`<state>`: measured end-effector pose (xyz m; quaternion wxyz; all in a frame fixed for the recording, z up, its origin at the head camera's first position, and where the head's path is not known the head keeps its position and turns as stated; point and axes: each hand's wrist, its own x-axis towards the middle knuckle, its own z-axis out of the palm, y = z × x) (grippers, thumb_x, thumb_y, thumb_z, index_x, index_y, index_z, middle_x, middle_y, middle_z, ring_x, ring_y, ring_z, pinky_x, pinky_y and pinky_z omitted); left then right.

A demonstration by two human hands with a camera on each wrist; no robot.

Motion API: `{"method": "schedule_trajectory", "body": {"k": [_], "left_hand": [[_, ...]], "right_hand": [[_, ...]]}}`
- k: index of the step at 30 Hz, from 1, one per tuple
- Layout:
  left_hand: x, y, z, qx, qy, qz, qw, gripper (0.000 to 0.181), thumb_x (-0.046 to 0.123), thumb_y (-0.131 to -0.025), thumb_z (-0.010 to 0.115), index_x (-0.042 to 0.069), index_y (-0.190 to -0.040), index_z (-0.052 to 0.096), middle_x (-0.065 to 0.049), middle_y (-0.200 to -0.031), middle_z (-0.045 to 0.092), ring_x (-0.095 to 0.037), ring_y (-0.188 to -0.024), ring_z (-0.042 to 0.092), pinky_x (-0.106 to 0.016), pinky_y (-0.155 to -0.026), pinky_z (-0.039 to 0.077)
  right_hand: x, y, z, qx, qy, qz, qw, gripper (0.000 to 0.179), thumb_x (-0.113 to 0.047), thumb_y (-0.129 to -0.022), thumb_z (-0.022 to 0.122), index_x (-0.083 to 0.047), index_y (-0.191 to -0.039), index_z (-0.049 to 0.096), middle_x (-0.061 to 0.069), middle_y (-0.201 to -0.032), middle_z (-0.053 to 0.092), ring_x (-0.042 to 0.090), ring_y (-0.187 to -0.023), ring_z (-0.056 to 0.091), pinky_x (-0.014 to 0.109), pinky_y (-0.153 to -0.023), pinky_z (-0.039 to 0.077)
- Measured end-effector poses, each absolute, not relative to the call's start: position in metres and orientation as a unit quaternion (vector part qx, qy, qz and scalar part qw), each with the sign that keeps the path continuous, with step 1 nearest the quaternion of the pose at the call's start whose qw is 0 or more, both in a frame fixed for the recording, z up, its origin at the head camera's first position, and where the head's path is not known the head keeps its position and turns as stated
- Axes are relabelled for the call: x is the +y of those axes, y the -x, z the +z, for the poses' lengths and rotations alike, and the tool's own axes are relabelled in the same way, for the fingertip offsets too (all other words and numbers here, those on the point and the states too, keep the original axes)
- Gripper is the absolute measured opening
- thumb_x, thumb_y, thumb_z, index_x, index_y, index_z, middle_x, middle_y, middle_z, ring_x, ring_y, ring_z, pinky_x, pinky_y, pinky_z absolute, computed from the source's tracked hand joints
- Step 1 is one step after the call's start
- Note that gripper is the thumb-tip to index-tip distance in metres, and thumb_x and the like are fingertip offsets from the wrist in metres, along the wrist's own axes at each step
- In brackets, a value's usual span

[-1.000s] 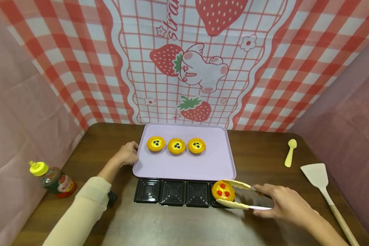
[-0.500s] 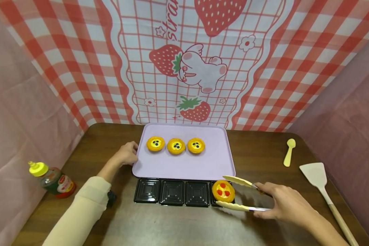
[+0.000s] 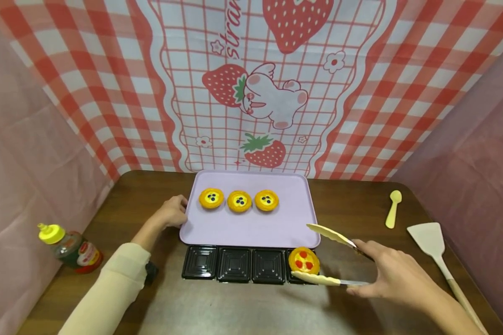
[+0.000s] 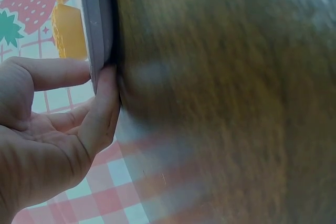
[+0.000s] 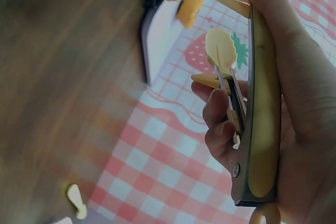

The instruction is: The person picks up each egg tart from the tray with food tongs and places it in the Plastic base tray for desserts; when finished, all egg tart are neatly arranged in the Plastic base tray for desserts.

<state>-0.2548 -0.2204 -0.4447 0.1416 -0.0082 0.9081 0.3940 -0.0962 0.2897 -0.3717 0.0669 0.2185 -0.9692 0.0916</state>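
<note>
My left hand (image 3: 173, 211) pinches the left rim of a lilac tray (image 3: 285, 228); the left wrist view has the thumb and a finger on either side of the tray edge (image 4: 95, 30). Three tarts with blueberry toppings, among them the middle tart (image 3: 239, 201), lie in a row on it. My right hand (image 3: 396, 274) grips yellow-tipped tongs (image 3: 318, 279), whose arms are spread wide. One tip is by the near side of a strawberry-topped tart (image 3: 303, 261); the other is raised over the tray's right edge. That tart sits in the rightmost black square tray (image 3: 291, 280).
Three more black square trays, such as the leftmost black tray (image 3: 200, 262), line the lilac tray's front. A squeeze bottle (image 3: 73, 249) stands at left. A small yellow spoon (image 3: 393, 209) and a white spatula (image 3: 429, 239) lie at right. A checked cloth (image 3: 356, 135) hangs behind.
The tongs have spread apart and come off the strawberry tart, their far tip rising up and away. The tart stays in its black tray. My left hand has kept its place on the lilac tray.
</note>
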Motion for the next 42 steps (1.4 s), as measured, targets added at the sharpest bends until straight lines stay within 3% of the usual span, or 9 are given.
{"method": "schedule_trajectory", "body": {"k": [5,9,18,29,35,42], "left_hand": [[-0.221,0.253,-0.443,0.908,0.009,0.395,0.141,0.05,-0.011,-0.068,0.057,-0.013,-0.117,0.047,-0.03,-0.099,0.059,-0.033,-0.08,0.061,-0.035,-0.057,0.059],[-0.221,0.253,-0.443,0.909,0.007,0.393,0.138,0.051,-0.012,-0.067,0.057,-0.013,-0.117,0.047,-0.029,-0.098,0.059,-0.033,-0.08,0.061,-0.035,-0.057,0.058],[-0.218,0.254,-0.451,0.908,0.01,0.398,0.131,0.051,-0.011,-0.067,0.057,-0.012,-0.116,0.048,-0.028,-0.096,0.061,-0.032,-0.079,0.061,-0.034,-0.056,0.058],[-0.219,0.254,-0.451,0.907,0.019,0.4,0.128,0.05,-0.012,-0.067,0.057,-0.012,-0.116,0.048,-0.029,-0.098,0.061,-0.032,-0.079,0.061,-0.035,-0.057,0.058],[-0.218,0.253,-0.451,0.903,0.026,0.408,0.132,0.049,-0.013,-0.067,0.056,-0.012,-0.116,0.048,-0.029,-0.098,0.06,-0.031,-0.079,0.061,-0.036,-0.057,0.059],[-0.218,0.254,-0.449,0.908,0.028,0.398,0.13,0.049,-0.012,-0.067,0.057,-0.011,-0.115,0.048,-0.028,-0.098,0.06,-0.032,-0.08,0.06,-0.035,-0.056,0.058]], "right_hand": [[0.289,0.097,-0.364,-0.963,-0.238,0.075,0.099,0.097,-0.067,-0.055,0.085,-0.004,-0.126,0.064,-0.005,-0.095,0.062,0.005,-0.062,0.052,0.031,-0.051,0.046],[0.29,0.101,-0.357,-0.958,-0.252,0.071,0.119,0.098,-0.068,-0.055,0.085,-0.004,-0.125,0.064,-0.011,-0.092,0.059,0.001,-0.062,0.047,0.028,-0.051,0.043],[0.287,0.124,-0.337,-0.956,-0.262,0.087,0.101,0.099,-0.067,-0.06,0.083,0.0,-0.129,0.061,-0.005,-0.096,0.061,0.007,-0.07,0.056,0.037,-0.059,0.05],[0.262,0.176,-0.319,-0.962,-0.259,0.07,0.05,0.105,-0.08,-0.06,0.073,-0.003,-0.13,0.06,0.003,-0.102,0.066,0.024,-0.085,0.064,0.046,-0.067,0.054],[0.243,0.202,-0.322,-0.97,-0.231,0.077,0.024,0.108,-0.084,-0.059,0.07,-0.006,-0.133,0.059,0.009,-0.111,0.066,0.029,-0.095,0.063,0.055,-0.077,0.053],[0.225,0.229,-0.335,-0.972,-0.221,0.084,0.005,0.112,-0.082,-0.059,0.072,-0.005,-0.139,0.055,0.012,-0.119,0.065,0.031,-0.102,0.063,0.056,-0.083,0.052]]}}
